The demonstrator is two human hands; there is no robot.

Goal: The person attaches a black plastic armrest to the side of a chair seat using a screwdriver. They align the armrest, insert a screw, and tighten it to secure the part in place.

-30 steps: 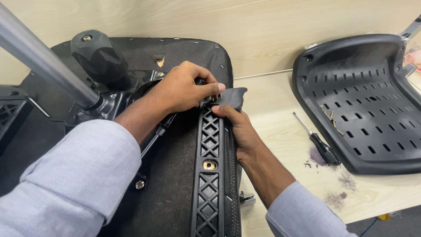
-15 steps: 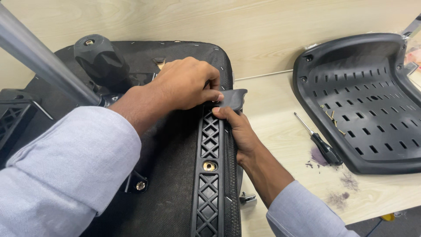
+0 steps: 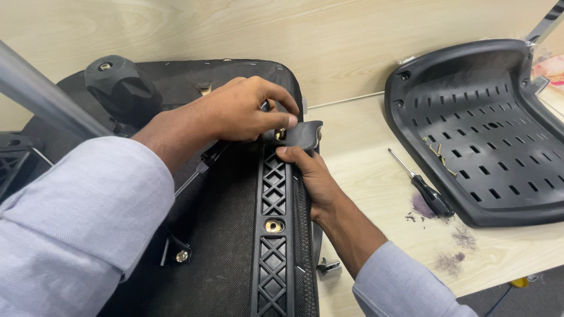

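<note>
1. The only dish-shaped thing near me is the black perforated seat shell (image 3: 487, 129), well off to the right of my right hand (image 3: 308, 173). It lies hollow side up on the pale table (image 3: 364, 170), and a small cluster of brass-coloured screws (image 3: 437, 154) rests inside it, on the slotted floor near its left wall.
2. Between that shell and my right hand lies a black-handled screwdriver (image 3: 424, 189), flat on the table, touching neither.
3. My left hand (image 3: 247, 111) reaches across from the left, palm down and knuckles up, with the fingers curled. Its thumb and fingertips pinch the near edge of a small black plastic bracket (image 3: 299, 135) — closed on it, not loose.
4. My right hand comes up from below the bracket, wrist bent and fingers pointing up. The fingertips press the bracket's underside — I cannot tell whether they wrap around it.
5. The bracket sits at the top end of the black lattice-ribbed bar (image 3: 274, 235), which runs down from my hands over the upturned seat base (image 3: 223, 223).
6. A brass fitting (image 3: 274, 226) shows in the bar, just below my right hand.
7. A black knob-like housing (image 3: 120, 88) stands to the left of my left hand, beside a grey metal tube (image 3: 47, 100).
</note>
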